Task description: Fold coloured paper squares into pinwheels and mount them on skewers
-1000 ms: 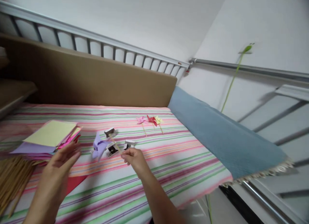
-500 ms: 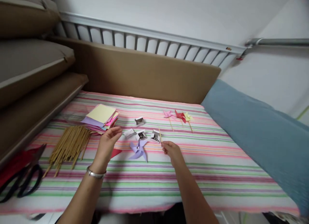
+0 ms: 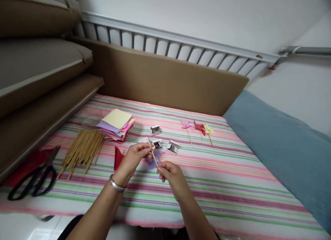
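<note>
Pinching a thin wooden stick (image 3: 153,154) between them, both hands are working just above the striped cloth (image 3: 196,185): the left hand (image 3: 134,158) is pressing its fingertips together on the upper end, the right hand (image 3: 170,173) is nipping the lower end. A purple paper pinwheel (image 3: 152,162) is lying just under the stick, mostly hidden by the fingers.

The stick is looking slim enough to snap or slide out if the two hands are twisting against each other — and the folded paper could tear at its centre if it is being pushed hard.

Three small white boxes (image 3: 172,147) are sitting open just beyond the hands — dark small pieces are showing inside two, too small to identify. A careless wrist could be tipping them.
</note>
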Available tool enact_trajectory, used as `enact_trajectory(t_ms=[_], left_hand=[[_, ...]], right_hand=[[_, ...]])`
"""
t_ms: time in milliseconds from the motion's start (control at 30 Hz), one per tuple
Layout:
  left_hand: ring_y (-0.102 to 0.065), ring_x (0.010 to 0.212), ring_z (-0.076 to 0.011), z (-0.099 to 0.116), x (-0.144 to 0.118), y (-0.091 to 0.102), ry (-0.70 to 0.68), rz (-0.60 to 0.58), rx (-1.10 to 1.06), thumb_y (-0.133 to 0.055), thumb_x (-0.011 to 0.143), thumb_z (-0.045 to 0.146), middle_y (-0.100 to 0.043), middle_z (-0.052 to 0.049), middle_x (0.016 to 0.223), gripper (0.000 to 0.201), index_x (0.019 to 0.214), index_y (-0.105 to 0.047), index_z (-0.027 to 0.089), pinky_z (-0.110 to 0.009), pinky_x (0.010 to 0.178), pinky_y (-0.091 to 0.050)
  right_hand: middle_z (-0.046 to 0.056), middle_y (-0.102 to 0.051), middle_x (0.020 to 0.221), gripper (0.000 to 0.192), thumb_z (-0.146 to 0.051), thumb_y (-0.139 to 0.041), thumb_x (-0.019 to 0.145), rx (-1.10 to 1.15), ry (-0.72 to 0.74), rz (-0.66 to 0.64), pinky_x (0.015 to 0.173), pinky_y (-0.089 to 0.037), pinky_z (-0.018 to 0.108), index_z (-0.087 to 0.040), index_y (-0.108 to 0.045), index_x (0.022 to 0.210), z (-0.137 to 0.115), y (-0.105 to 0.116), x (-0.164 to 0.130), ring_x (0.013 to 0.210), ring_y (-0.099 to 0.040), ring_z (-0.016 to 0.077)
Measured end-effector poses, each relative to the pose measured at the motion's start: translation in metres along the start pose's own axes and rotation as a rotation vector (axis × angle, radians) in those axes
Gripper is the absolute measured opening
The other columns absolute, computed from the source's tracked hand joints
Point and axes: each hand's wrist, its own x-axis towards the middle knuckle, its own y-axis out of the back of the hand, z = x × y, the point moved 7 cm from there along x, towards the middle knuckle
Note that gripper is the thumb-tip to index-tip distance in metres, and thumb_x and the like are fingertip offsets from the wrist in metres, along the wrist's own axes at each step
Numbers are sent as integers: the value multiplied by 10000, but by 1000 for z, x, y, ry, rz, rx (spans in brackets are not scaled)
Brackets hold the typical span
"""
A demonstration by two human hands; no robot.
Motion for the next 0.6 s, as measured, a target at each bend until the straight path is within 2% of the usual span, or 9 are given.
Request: enact_trajectory(t_ms=[133, 267, 433, 600], left_hand=[[-576, 527, -111, 6, -1, 12, -1, 44, -52, -768, 593, 267, -667, -31, 618, 204, 718, -689, 126, -231, 555, -461], [-566, 509, -96, 14, -3, 18, -3, 58, -141, -761, 602, 259, -648, -6, 599, 191, 698, -646, 139, -230, 566, -473], [-575, 511, -90, 18, -2, 22, -20, 69, -143, -761, 597, 237, -651, -3, 615, 194, 673, -607, 146, -212, 547, -467], [-579, 500, -90, 19, 3, 32, -44, 107, -132, -769, 598, 261, -641, 6, 570, 216, 661, -596, 147, -220, 564, -494]], right_hand=[[-12, -568, 568, 192, -333, -669, 634, 39, -30, -62, 452, -361, 220, -152, -627, 678, 0, -13, -4, 476, -467, 86], [-23, -577, 613, 241, -280, -672, 615, 84, -4, -52, 487, -376, 218, -161, -646, 823, -8, -16, -5, 516, -496, 90], [-18, -592, 589, 190, -274, -661, 631, -106, 35, -107, 515, -397, 231, -164, -671, 786, -18, -26, 6, 536, -520, 108], [0, -607, 592, 230, -368, -607, 712, -172, 23, -168, 474, -390, 223, -162, -682, 780, -10, -27, 15, 485, -505, 99]])
